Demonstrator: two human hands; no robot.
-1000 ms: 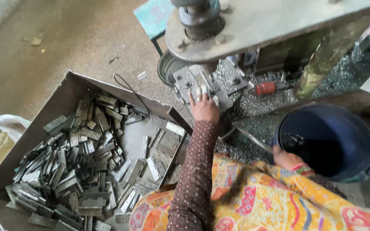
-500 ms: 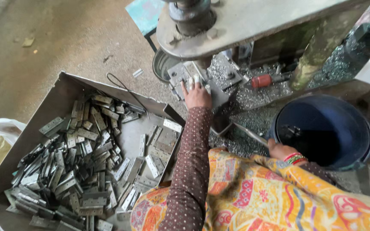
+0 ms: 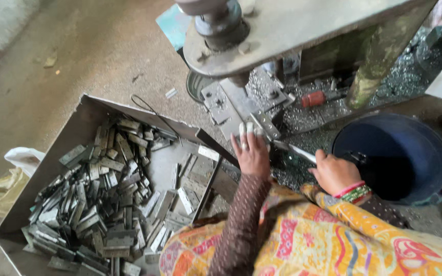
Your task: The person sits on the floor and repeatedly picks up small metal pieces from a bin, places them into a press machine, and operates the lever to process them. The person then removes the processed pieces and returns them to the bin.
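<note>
Under the press, left hand [image 3: 252,153] flat on a metal plate [image 3: 263,122]; right hand [image 3: 333,173] apparently grips a rod [image 3: 296,150].

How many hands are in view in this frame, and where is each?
2. The left hand rests on a metal plate on the machine bed. The right hand grips a thin metal rod beside the blue bucket. No other hands show.

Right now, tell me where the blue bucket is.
The blue bucket sits at right in the head view, just beyond the right hand, below the machine.
</note>
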